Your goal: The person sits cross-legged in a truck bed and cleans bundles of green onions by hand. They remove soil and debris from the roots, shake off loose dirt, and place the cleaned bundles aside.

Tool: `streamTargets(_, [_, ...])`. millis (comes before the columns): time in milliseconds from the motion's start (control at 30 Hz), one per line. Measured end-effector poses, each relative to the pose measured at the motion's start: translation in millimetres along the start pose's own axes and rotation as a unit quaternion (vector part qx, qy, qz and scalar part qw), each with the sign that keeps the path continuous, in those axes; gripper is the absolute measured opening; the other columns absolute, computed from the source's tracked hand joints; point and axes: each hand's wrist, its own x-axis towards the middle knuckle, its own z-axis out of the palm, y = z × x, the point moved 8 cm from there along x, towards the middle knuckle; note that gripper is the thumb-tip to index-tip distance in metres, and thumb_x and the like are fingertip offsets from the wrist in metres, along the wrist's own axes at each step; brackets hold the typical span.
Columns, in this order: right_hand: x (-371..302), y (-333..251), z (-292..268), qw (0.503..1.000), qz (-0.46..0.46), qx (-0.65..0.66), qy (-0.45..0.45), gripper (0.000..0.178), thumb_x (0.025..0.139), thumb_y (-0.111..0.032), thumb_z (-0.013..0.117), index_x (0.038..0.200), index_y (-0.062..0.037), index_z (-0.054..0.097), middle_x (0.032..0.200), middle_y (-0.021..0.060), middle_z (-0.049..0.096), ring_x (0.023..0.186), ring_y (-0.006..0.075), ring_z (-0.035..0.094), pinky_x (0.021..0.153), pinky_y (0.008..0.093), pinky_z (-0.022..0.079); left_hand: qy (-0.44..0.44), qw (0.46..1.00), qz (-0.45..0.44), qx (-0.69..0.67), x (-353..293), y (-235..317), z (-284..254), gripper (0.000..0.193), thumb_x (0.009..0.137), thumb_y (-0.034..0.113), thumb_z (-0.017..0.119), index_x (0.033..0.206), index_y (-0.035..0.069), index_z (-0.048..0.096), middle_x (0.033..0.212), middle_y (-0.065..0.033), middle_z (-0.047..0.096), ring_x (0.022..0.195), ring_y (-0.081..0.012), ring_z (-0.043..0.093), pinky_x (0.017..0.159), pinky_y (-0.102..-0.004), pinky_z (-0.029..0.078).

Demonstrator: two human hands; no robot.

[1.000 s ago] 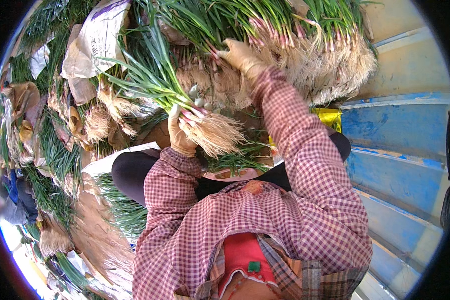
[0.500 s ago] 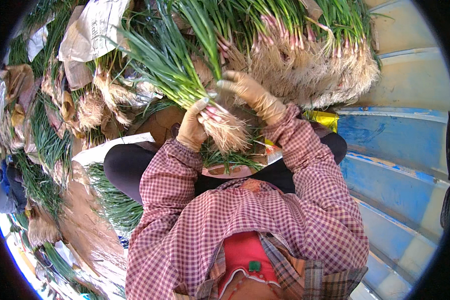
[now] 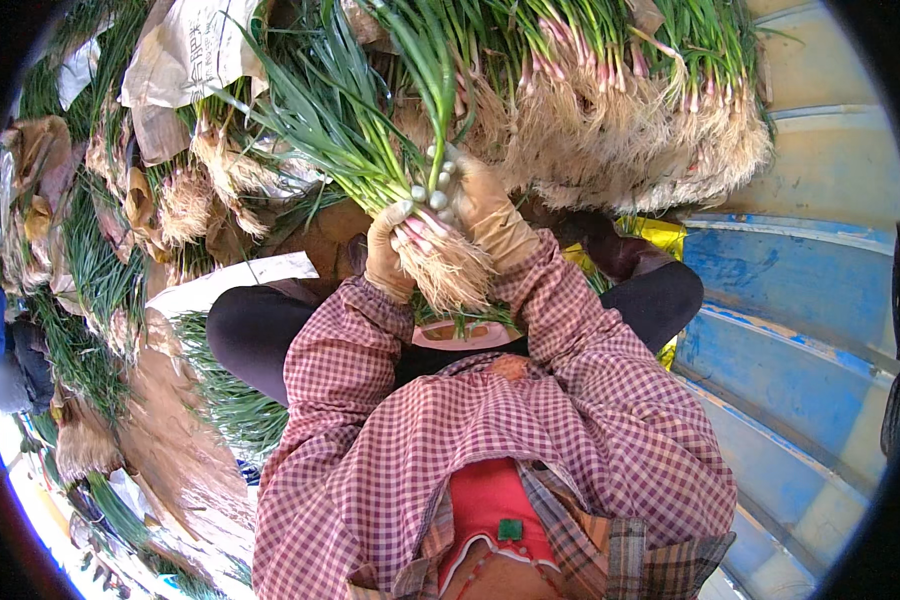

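A bunch of green garlic (image 3: 370, 165), with long flat green leaves, pinkish white stem ends and pale stringy roots, is held in front of me, leaves pointing away. My left hand (image 3: 388, 245), in a tan glove, wraps the stems just above the roots from the left. From the right, my right hand (image 3: 485, 205), gloved the same way, closes on stalks at the bunch's right side. The gloves' fingertips look grey-green, and both hands nearly meet around the stems. The roots hang toward my lap.
Piled green garlic (image 3: 610, 110) lies across the far side, roots toward me. More bunches, a white printed sack (image 3: 195, 55) and brown cardboard (image 3: 175, 430) are at the left. A blue and cream ribbed panel (image 3: 790, 275) rises at the right. A yellow bag (image 3: 660, 235) lies by my right knee.
My right hand has come in to the left and down with stalks, which now lie against the bunch. My left hand keeps its hold with little movement.
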Motion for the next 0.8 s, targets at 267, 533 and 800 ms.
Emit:
streamTargets(267, [-20, -8, 38, 0.981, 0.081, -0.093, -0.151, 0.014, 0.088, -0.013, 0.053, 0.099, -0.0037, 0.051, 0.071, -0.0008, 0.049, 0.055, 0.0068, 0.048, 0.051, 0.0179, 0.046, -0.054, 0.991, -0.015, -0.12, -15, -6, 14, 0.024, 0.08, 0.023, 0.055, 0.099, 0.008, 0.053, 0.084, -0.0039, 0.051, 0.075, -0.017, 0.051, 0.084, -0.0398, 0.045])
streamTargets(533, [-18, 5, 53, 0.95, 0.065, -0.228, -0.205, 0.02, 0.089, -0.02, 0.053, 0.1, -0.0034, 0.054, 0.066, -0.0036, 0.051, 0.051, 0.0039, 0.045, 0.048, 0.0164, 0.041, -0.057, 0.989, -0.031, -0.133, -16, -12, 12, 0.038, 0.082, 0.024, 0.054, 0.114, 0.006, 0.046, 0.093, -0.0071, 0.055, 0.076, -0.0187, 0.054, 0.083, -0.0416, 0.047])
streamTargets(800, [-40, 3, 67, 0.88, 0.066, -0.377, -0.28, 0.035, 0.089, -0.029, 0.053, 0.114, -0.005, 0.051, 0.065, -0.0048, 0.047, 0.053, 0.0028, 0.04, 0.047, 0.0145, 0.032, -0.09, 0.985, -0.056, -0.138, -13, -14, 18, 0.037, 0.083, 0.026, 0.052, 0.112, 0.004, 0.047, 0.094, -0.008, 0.053, 0.077, -0.0175, 0.054, 0.082, -0.0401, 0.047])
